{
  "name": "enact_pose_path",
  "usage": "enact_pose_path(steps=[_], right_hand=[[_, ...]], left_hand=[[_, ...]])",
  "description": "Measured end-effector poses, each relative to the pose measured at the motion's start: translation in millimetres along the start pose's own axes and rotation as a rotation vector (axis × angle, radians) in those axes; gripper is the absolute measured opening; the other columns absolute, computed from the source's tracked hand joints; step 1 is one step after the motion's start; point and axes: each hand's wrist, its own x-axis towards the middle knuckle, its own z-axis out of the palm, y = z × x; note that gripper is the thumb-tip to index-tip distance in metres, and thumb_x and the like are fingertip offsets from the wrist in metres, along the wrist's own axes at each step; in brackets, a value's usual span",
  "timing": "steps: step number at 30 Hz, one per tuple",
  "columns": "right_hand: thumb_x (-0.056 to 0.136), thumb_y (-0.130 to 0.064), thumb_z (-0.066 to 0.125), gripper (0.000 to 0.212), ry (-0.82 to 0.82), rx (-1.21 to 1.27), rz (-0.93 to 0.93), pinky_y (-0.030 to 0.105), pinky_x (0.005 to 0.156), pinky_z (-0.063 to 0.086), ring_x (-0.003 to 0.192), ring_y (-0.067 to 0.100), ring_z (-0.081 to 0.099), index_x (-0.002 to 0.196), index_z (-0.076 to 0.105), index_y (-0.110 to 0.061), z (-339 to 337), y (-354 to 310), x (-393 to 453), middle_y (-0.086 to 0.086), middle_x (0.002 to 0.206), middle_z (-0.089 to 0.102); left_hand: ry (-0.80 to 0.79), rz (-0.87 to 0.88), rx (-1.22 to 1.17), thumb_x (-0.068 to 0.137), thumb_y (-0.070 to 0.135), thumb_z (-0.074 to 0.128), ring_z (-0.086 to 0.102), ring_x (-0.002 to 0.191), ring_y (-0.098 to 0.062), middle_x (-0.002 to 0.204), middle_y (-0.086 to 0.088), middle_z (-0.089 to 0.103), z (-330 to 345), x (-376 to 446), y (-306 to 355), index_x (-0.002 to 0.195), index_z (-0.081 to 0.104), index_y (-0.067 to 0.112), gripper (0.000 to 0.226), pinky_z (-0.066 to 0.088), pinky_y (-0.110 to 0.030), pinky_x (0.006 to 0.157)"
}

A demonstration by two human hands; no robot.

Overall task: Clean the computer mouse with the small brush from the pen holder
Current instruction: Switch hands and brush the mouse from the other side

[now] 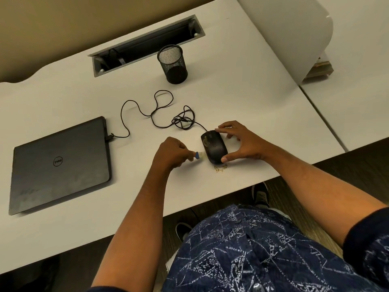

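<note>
1. The brushing step is under way. The black wired computer mouse (214,149) lies on the white tabletop (252,98), near its front edge, with the person standing at about 6 o'clock from it.
2. The right hand (242,142) steadies the mouse. Its fingers (224,125) spread wide over the far end at 12 o'clock and the thumb presses the near end at 6 o'clock, so the hand brackets the mouse rather than closing round it.
3. The left hand (172,152), at 9 o'clock from the mouse, is curled tight round the small brush with a blue ferrule and pale bristles (197,155). The bristles point toward 3 o'clock and sit just beside the mouse's left flank; I cannot tell whether they actually touch it.
4. A tan smear of debris (206,141) clings to the top of the mouse near the buttons, and a scatter of yellowish crumbs (220,167) lies on the tabletop at the mouse's 6 o'clock end. I judge the job partly done at best.
5. The black mesh pen holder (173,63) stands well apart at 11 o'clock from the mouse and looks empty. The cable (160,111) loops off toward the closed black laptop (60,163) at 9 o'clock.
6. The next move, I reckon, calls for lifting the bristles onto the top shell and sweeping the smear toward the near edge while the right hand holds the mouse steady.
</note>
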Motion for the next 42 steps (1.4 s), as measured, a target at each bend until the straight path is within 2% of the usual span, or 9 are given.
enact_pose_path(steps=[6, 12, 16, 23, 28, 32, 37, 40, 42], right_hand=[[0.061, -0.052, 0.091, 0.102, -0.001, 0.003, -0.002, 0.013, 0.09, 0.038, 0.118, -0.001, 0.046, 0.151, 0.046, -0.034, -0.7, -2.2, 0.3, -0.012, 0.147, 0.036], [0.06, -0.054, 0.092, 0.103, 0.003, 0.01, 0.006, 0.013, 0.09, 0.039, 0.118, -0.001, 0.047, 0.15, 0.047, -0.036, -0.1, -2.6, -0.1, -0.014, 0.147, 0.036], [0.059, -0.058, 0.09, 0.104, 0.004, -0.001, 0.004, 0.013, 0.091, 0.038, 0.119, -0.001, 0.047, 0.151, 0.046, -0.036, -0.1, -2.9, -0.2, -0.014, 0.147, 0.036], [0.063, -0.046, 0.094, 0.101, 0.006, -0.013, 0.0, 0.012, 0.089, 0.038, 0.118, 0.004, 0.048, 0.151, 0.047, -0.03, 0.0, -0.9, -0.3, -0.009, 0.148, 0.037], [0.065, -0.042, 0.095, 0.099, 0.007, -0.016, -0.002, 0.012, 0.09, 0.037, 0.118, 0.011, 0.048, 0.151, 0.047, -0.029, -0.2, -1.3, -0.5, -0.008, 0.149, 0.037], [0.065, -0.043, 0.095, 0.1, 0.007, -0.012, -0.008, 0.012, 0.09, 0.037, 0.118, 0.005, 0.047, 0.151, 0.047, -0.031, 0.0, -1.2, -0.2, -0.009, 0.148, 0.037], [0.065, -0.044, 0.095, 0.099, 0.003, -0.013, -0.008, 0.012, 0.091, 0.037, 0.118, 0.002, 0.046, 0.151, 0.047, -0.032, 0.0, -1.3, -0.7, -0.01, 0.148, 0.036], [0.065, -0.045, 0.095, 0.099, 0.007, -0.016, -0.011, 0.011, 0.092, 0.037, 0.118, -0.002, 0.044, 0.151, 0.047, -0.031, 0.4, -1.5, -1.0, -0.01, 0.147, 0.036], [0.065, -0.044, 0.095, 0.099, 0.006, -0.017, -0.012, 0.011, 0.092, 0.036, 0.119, -0.003, 0.043, 0.151, 0.047, -0.03, 0.2, -1.8, -0.6, -0.01, 0.147, 0.037]], left_hand=[[0.001, 0.107, -0.234, 0.088, 0.018, 0.08, 0.039, 0.04, -0.01, 0.047, 0.0, 0.049, 7.2, -4.7, 5.4, 0.086, 0.079, -0.006, 0.024, 0.034, -0.017, 0.042], [0.02, 0.07, -0.144, 0.086, 0.02, 0.082, 0.044, 0.046, -0.015, 0.052, -0.005, 0.053, 15.5, -3.0, 5.3, 0.088, 0.078, -0.008, 0.028, 0.037, -0.024, 0.05], [0.042, 0.032, -0.083, 0.085, 0.02, 0.082, 0.047, 0.046, -0.013, 0.056, -0.005, 0.057, 9.4, -1.5, 1.5, 0.088, 0.079, -0.004, 0.024, 0.04, -0.024, 0.051], [0.018, 0.113, -0.129, 0.086, 0.026, 0.082, 0.041, 0.041, -0.009, 0.042, 0.008, 0.05, 13.5, -6.3, 15.4, 0.084, 0.08, -0.002, 0.027, 0.036, -0.021, 0.048], [0.125, 0.153, 0.018, 0.084, 0.028, 0.082, 0.054, 0.056, -0.013, 0.058, 0.0, 0.061, 23.7, -6.2, 28.2, 0.08, 0.079, 0.001, 0.028, 0.045, -0.031, 0.061], [0.006, 0.072, 0.04, 0.079, 0.017, 0.083, 0.046, 0.046, -0.016, 0.049, -0.002, 0.053, 18.9, -7.0, 32.2, 0.074, 0.075, 0.0, 0.019, 0.039, -0.026, 0.051], [0.114, 0.105, 0.048, 0.083, 0.023, 0.081, 0.053, 0.056, -0.019, 0.058, -0.006, 0.058, 21.8, -9.9, 37.8, 0.08, 0.077, -0.002, 0.025, 0.043, -0.031, 0.059], [0.013, 0.064, 0.071, 0.08, 0.016, 0.082, 0.044, 0.047, -0.017, 0.052, -0.005, 0.052, 17.5, -7.7, 38.8, 0.081, 0.076, -0.006, 0.023, 0.039, -0.028, 0.054], [0.008, 0.058, 0.053, 0.08, 0.015, 0.081, 0.043, 0.044, -0.017, 0.051, -0.005, 0.053, 14.8, -5.1, 38.0, 0.08, 0.077, -0.005, 0.021, 0.037, -0.025, 0.051]])
